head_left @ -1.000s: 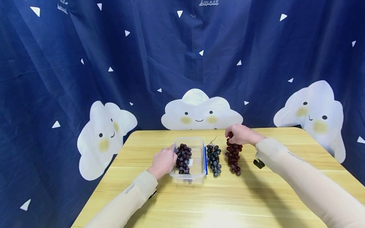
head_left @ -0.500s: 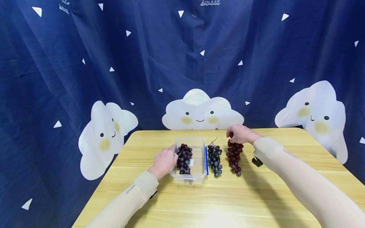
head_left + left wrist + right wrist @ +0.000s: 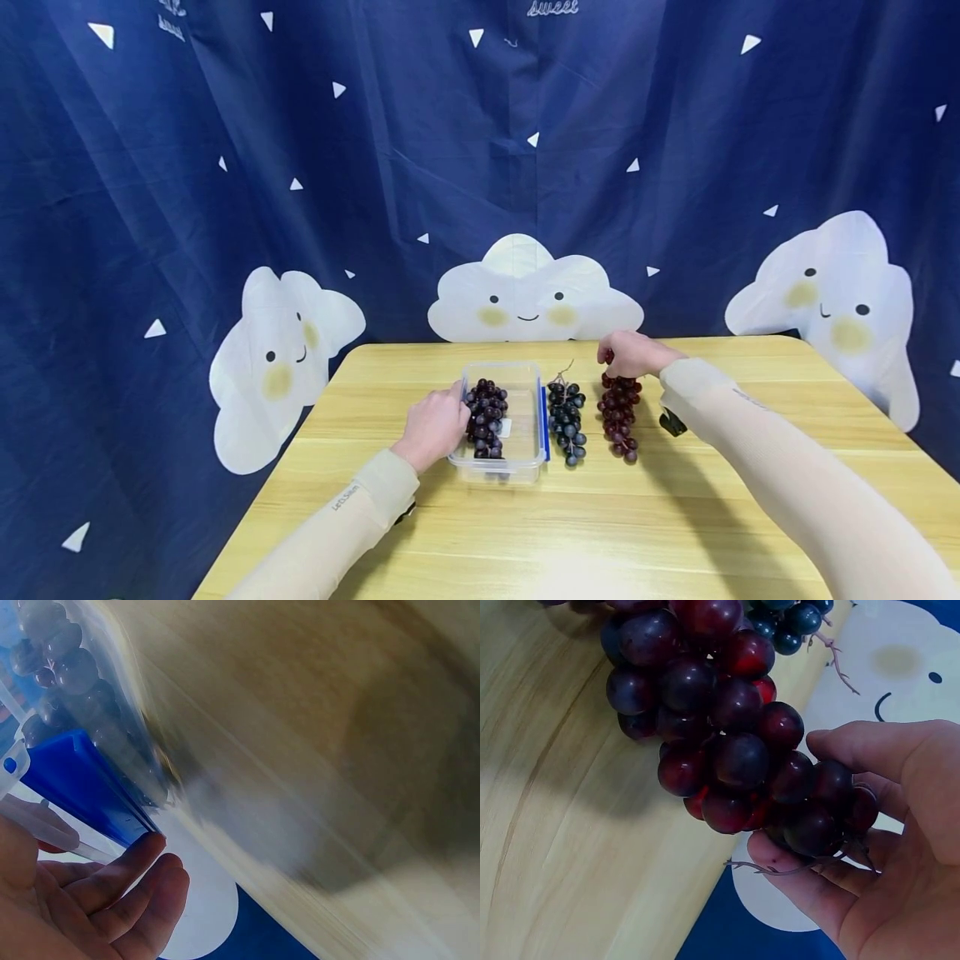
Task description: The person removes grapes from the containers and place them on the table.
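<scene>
My left hand (image 3: 435,427) grips the left rim of a clear plastic food container (image 3: 517,471). In the left wrist view its fingers reach a blue latch flap (image 3: 86,784) on that side. A bunch of dark purple grapes (image 3: 487,417) lies inside the container, along its left half. My right hand (image 3: 633,353) holds a bunch of red grapes (image 3: 619,417) by its stem end at the back of the table. In the right wrist view, thumb and fingers close round the top grapes, and a thin stem (image 3: 761,868) pokes out beside them.
Between the container and the red grapes lies a bunch of blue-black grapes (image 3: 567,425), stem toward the back. Another blue flap (image 3: 545,423) hangs on the container's right side. A navy curtain (image 3: 480,167) with cloud faces hangs behind the wooden table (image 3: 525,533).
The right forearm has swung slightly left, the hand keeping its hold on the red grapes. The left hand and the container stay in place.
</scene>
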Motion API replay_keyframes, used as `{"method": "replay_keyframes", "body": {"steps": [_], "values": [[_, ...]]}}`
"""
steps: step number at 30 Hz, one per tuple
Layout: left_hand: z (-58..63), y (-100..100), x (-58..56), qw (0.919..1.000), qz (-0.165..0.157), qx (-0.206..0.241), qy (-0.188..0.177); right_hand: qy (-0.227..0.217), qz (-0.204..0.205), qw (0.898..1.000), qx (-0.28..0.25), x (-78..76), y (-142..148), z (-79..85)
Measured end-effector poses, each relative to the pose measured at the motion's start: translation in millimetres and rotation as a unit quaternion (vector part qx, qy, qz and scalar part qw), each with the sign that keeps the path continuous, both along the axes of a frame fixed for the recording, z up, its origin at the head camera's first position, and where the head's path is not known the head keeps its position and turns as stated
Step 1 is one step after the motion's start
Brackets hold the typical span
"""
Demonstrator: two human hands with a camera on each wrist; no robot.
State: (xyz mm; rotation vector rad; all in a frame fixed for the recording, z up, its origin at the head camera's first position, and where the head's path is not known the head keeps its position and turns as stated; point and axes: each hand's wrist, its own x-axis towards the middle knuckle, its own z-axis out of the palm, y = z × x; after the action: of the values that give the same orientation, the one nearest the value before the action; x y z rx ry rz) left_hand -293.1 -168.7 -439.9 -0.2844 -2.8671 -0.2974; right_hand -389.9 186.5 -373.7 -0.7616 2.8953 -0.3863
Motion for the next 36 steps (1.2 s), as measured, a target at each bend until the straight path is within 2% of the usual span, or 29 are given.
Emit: {"method": "replay_keyframes", "body": {"steps": [11,22,31,36], "values": [[0.0,0.9,-0.4,1.0000,0.003,0.005,-0.006,-0.013,-0.009,1.000,0.005,-8.4,-2.9,-5.1],[-0.6,0.0,-0.8,1.0000,0.001,0.005,-0.002,0.006,-0.009,1.000,0.003,-8.0,0.0,-8.1],[-1.9,-0.2,-0.5,1.0000,-0.001,0.003,0.004,-0.009,-0.026,1.000,-0.011,-3.3,3.1,-11.7],[-1.9,0.0,-0.3,1.0000,-0.001,0.003,0.003,-0.002,-0.039,0.999,0.015,-1.9,6.5,-14.9]]}}
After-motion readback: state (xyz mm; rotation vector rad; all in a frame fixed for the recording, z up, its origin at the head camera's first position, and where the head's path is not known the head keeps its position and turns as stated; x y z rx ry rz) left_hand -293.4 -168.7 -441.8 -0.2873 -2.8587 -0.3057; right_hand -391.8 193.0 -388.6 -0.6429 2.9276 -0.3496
